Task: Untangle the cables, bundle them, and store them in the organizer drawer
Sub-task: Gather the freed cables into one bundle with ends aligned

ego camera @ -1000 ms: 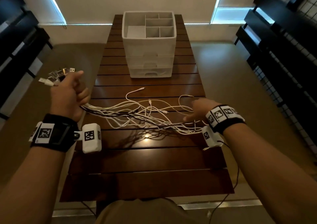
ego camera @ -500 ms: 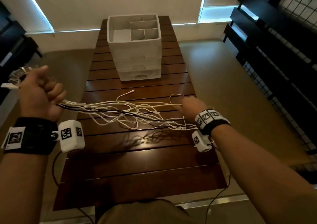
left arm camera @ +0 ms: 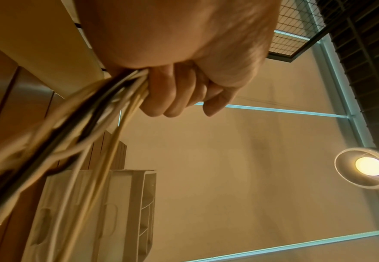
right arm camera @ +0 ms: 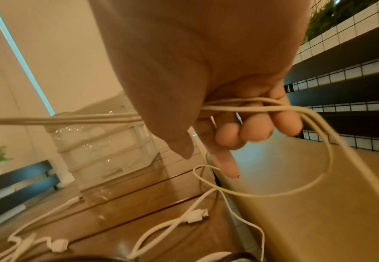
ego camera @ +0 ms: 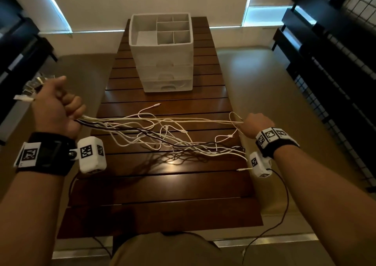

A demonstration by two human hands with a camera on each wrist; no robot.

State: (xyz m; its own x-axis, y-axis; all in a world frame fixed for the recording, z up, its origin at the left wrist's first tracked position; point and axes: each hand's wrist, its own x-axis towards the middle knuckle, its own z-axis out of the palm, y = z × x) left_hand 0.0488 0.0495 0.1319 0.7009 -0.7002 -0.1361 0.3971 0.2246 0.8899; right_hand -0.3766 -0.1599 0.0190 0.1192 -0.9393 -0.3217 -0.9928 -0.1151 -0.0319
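I have my left hand [ego camera: 55, 111] out past the table's left edge, farther from the right than it was a second ago, fisted tight round the plug ends of the mixed white and dark charging cables [ego camera: 162, 135]. The spread between my hands has widened, so the strands now run straighter across the dark brown slatted wooden table [ego camera: 162, 194] and sag less in the middle. I read that as the tangle loosening: several white strands look nearly parallel, though a knot of loops remains at mid-span, so bundling seems premature.

My right hand [ego camera: 255, 126] sits near the table's right edge, its fingers [right arm camera: 253, 131] curled over two or three thin white strands with one loop hanging free beneath (a light hooking hold, more than a firm clamp, judging by the right wrist view). The rest of the far ends lie loose on the slats just beside it.

The white plastic three-drawer organizer with a divided open top [ego camera: 162, 56] stands at the far end of the table, well apart from the cables, with all three drawers looking closed.

Hard to make out: the plugs beyond my left fist are blurred and partly cut off against the dark bench. I cannot tell how many cables cross in the middle, nor which dark strand belongs to the bundle.
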